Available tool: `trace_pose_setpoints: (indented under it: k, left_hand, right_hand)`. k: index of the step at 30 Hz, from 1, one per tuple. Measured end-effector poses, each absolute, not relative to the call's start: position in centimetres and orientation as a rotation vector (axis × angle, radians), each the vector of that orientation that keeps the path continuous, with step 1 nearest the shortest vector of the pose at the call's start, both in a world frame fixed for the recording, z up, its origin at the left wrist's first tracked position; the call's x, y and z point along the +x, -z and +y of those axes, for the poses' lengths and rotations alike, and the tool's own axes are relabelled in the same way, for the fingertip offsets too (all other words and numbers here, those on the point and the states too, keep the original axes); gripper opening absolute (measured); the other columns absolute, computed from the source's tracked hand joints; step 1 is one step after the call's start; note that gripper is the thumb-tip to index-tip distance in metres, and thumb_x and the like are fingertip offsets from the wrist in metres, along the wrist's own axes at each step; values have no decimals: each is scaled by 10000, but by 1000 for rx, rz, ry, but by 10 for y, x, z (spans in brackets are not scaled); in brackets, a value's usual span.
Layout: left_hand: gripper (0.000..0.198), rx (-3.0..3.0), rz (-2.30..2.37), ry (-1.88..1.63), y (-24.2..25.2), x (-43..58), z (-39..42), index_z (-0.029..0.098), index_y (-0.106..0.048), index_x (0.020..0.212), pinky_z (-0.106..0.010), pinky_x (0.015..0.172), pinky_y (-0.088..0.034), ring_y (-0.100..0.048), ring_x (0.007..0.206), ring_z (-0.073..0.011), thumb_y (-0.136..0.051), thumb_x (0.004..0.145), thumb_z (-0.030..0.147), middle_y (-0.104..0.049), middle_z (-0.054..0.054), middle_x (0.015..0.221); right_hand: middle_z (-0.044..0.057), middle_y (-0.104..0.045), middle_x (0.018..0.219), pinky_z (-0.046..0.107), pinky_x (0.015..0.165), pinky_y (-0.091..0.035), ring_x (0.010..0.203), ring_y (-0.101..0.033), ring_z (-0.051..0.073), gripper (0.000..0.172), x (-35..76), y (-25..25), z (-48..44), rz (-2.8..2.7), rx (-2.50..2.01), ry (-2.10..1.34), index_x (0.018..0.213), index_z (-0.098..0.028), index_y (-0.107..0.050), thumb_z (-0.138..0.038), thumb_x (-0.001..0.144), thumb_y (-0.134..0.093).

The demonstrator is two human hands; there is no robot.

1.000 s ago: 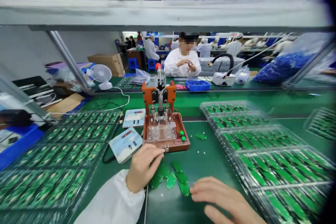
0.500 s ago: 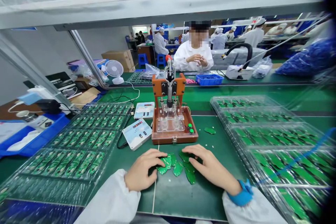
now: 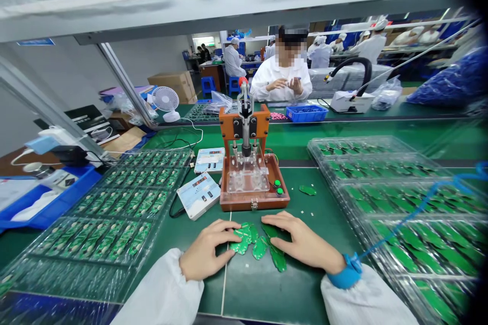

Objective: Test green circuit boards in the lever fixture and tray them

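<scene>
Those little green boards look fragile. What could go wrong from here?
The bare left hand and right hand rest directly on the green circuit boards, so skin might leave marks. The boards overlap loosely, so they could scratch each other. The blue wrist strap cord crossing the clear tray might snag.

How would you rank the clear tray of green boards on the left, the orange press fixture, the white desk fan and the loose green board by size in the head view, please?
1. clear tray of green boards
2. orange press fixture
3. white desk fan
4. loose green board

The fan sits farther away, so its true size against the board is unsure.
</scene>
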State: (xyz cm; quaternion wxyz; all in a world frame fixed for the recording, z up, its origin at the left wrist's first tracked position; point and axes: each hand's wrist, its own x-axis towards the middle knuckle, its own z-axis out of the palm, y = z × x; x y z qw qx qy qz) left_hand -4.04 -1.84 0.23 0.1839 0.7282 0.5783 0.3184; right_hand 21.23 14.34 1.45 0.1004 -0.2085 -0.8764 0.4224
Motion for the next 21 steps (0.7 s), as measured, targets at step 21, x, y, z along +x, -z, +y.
trace_pose_setpoints:
  k: [21]
  left_hand:
    - [134, 2095, 1842, -1124, -64, -78, 82, 230, -792, 965, -512, 1048, -506, -639, 1148, -288, -789, 834, 259, -752, -84, 1131]
  right_hand:
    - [49, -626, 1384, 455, 1112, -475, 1301, -558, 264, 341, 222, -19, 139, -2422, -635, -1375, 1263, -289, -687, -269, 923, -691]
